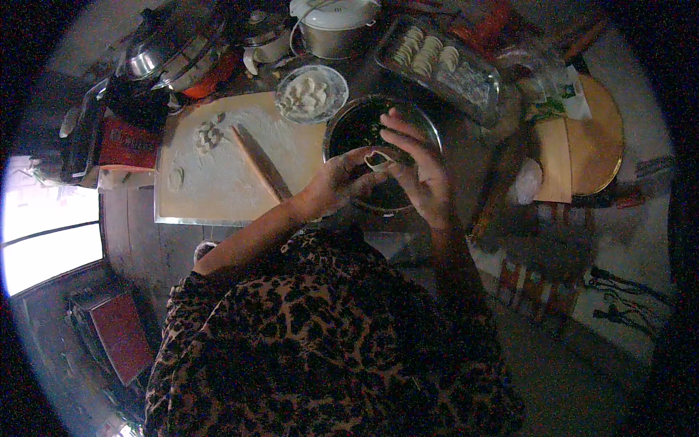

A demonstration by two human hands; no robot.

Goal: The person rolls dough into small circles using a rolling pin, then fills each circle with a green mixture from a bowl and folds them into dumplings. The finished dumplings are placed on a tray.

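Observation:
A partly folded dumpling wrapper (377, 167), its top edge still gaping, is held over a metal bowl (436, 134) of dark green filling. My left hand (339, 177) cups the wrapper from the left. At its right edge, the thumb of my right hand (428, 177) touches the dough, while other fingers of that hand are raised and spread. To the left, a wooden rolling pin (261, 164) lies aslant on a floured board (218, 202). Small dough pieces (207, 135) and a flattened dough round (176, 178) rest on the same board.
Behind the board sits a clear bowl (343, 104) of floury dough pieces. A tray (475, 101) at the back right carries rows of folded dumplings (423, 54). Lidded pots (333, 38) stand at the back. A round stool (600, 142) on the right bears a wooden board (552, 164).

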